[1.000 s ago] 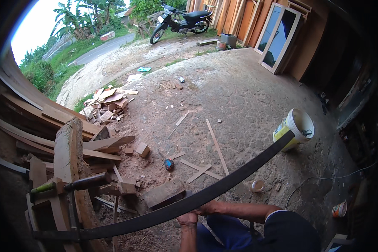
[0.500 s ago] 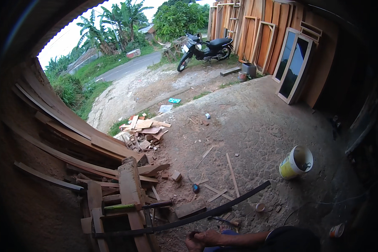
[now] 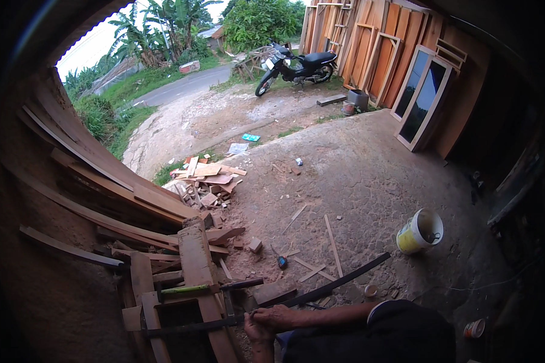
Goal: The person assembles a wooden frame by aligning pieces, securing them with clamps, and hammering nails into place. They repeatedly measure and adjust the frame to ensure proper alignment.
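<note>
Long dark strip: runs slantwise across the lower middle (image 3: 344, 281), left end lying across some wooden beams (image 3: 198, 257), right end poking out over the floor and stopping short of the bucket
Left hand: down low in the view (image 3: 257, 331), fingers curled in, pressed up close to the right one
Right hand: same deal (image 3: 277, 317), curled and overlapping the strip in this view; can't tell if either hand is actually gripping it
Handles: a green one (image 3: 184, 290) and a dark one (image 3: 243, 284) end to end over the beams, just above the strip
Wood block: chunky piece (image 3: 274, 293) right beside the strip, past the hands
Tape measure: blue and black (image 3: 282, 262), on the floor beyond the block
Thin sticks: a couple crossed (image 3: 312, 273) near the tape
Bucket: white and yellow (image 3: 412, 235), off to the right
Scrap pile: offcuts heaped (image 3: 209, 181) farther out, left of middle
Motorbike: dark, parked outside (image 3: 298, 71), near boards leaning upright (image 3: 392, 51)
</note>
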Demonstrator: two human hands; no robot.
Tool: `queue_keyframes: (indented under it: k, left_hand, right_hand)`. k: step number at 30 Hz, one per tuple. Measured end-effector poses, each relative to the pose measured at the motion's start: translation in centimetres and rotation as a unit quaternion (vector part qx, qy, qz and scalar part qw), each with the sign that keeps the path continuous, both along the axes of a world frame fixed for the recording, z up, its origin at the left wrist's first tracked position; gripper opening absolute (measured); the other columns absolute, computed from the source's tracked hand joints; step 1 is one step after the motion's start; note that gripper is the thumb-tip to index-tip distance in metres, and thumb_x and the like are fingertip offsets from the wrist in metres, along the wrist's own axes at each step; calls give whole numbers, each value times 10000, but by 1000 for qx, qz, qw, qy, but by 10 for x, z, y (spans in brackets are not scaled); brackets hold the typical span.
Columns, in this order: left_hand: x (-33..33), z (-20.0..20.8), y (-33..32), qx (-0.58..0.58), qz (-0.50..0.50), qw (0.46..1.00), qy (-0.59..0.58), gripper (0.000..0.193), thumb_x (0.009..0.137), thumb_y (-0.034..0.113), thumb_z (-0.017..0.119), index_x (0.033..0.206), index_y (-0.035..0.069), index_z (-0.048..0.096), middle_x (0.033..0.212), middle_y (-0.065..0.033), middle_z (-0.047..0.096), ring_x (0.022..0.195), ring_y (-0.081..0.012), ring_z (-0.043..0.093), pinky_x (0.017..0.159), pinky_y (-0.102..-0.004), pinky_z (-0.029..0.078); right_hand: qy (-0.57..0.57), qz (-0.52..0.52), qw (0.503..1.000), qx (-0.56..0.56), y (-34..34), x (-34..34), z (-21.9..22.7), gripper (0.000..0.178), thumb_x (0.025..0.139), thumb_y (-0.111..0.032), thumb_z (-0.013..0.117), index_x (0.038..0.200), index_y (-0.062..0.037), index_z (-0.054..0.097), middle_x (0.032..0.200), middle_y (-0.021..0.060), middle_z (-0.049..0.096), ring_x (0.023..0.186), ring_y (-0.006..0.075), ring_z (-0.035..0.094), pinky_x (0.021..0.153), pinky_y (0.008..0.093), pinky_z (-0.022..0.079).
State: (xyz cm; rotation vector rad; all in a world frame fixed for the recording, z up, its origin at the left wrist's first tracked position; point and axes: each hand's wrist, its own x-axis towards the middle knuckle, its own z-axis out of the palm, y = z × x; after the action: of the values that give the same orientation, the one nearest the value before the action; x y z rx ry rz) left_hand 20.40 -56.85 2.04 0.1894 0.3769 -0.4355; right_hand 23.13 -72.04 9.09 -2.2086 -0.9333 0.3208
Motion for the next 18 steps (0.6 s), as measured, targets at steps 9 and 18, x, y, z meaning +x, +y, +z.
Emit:
queue_keyframes:
  k: [9,18]
  left_hand:
    - [58,15,82,37,103,994,-14,553,1104,454,327,1079,36,687,1015,-108,738,985,-223,707,936,-377,556]
    - [82,39,151,77,188,979,-5,568,1105,469,310,1194,12,635,1131,-117,717,1048,-213,695,976,-375,546]
  right_hand:
    - [51,-5,995,81,90,78,20,317,886,-216,693,1161,-101,586,1034,140,638,958,369,672,761,461,551]
    - [116,2,979,169,171,129,44,124,938,-144,681,984,-30,693,940,152,685,893,305,686,781,395,536]
